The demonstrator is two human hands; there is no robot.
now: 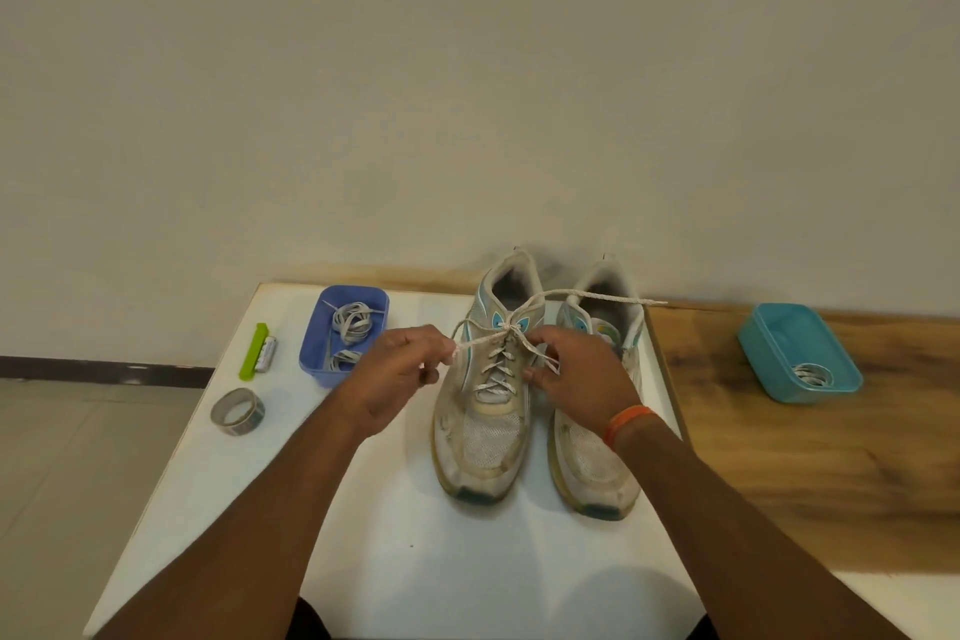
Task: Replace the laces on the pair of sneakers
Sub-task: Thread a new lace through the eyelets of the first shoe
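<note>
Table (395, 561), white, with wooden board (810, 457) on the right. Sneakers (485, 411) side by side mid-table, toes near, heels far; left one laced, right one (587, 457) half hidden under the right hand. Worn mesh uppers, probably soft and light, likely to slide on the smooth top if tugged hard; best steadied at the sides or the heel. Blue tray (311, 359) far left, with loose laces inside; teal tray (800, 353) well apart on the wood at right, with one coiled lace. Tape roll (238, 411) near left; green clip (253, 351) beside a small battery.

Left hand (395, 379) just left of the laced sneaker, thumb and fingers pinching one lace end. Right hand (582, 369) over the gap between the shoes, fingers curled round the other strand near the lower eyelets. Lace (493, 340) flat, woven, limp, crossing at the top eyelets in what looks like a knot coming undone or being tied; cannot tell which. One long tail stretched far right past the second sneaker's collar. Thin, flexible, slightly grippy stuff by the look of it: best taken close to the knot or at the stiff tip, pulled evenly, never jerked.
</note>
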